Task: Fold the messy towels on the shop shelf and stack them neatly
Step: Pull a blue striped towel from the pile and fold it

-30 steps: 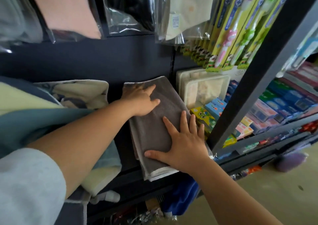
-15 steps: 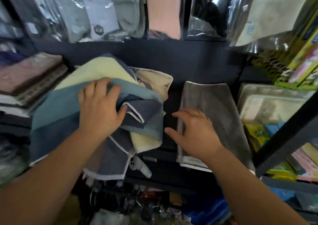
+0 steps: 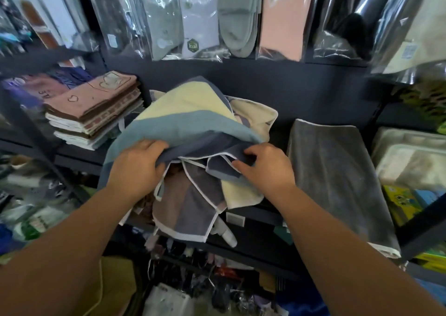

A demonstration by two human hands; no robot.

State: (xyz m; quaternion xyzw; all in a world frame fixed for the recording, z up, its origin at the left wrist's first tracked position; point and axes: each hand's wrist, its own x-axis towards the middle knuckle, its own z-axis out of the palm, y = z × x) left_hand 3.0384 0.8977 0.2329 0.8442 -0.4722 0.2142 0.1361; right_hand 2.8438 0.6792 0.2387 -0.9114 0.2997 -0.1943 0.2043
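Observation:
A messy heap of towels [image 3: 193, 122] in yellow, teal and navy with white trim lies on the dark shelf [image 3: 263, 215] in the middle of the view. My left hand [image 3: 137, 166] grips the heap's front left edge, fingers curled under the navy layer. My right hand [image 3: 263, 168] pinches a navy fold at the heap's front right. Brown and navy towel ends [image 3: 188, 209] hang over the shelf's front. A folded grey towel [image 3: 337, 178] lies flat to the right, apart from both hands.
A neat stack of pink and brown folded towels [image 3: 94, 112] stands at the left. Bagged goods [image 3: 200, 18] hang above. Clear plastic boxes [image 3: 410, 161] and coloured cartons [image 3: 400, 202] sit at the right. A dark shelf post [image 3: 424, 221] crosses the right. Cluttered goods fill the lower shelf.
My right hand left the grey towel and moved left onto the messy heap. My left hand slid from the heap's top to its front edge. The view swung left.

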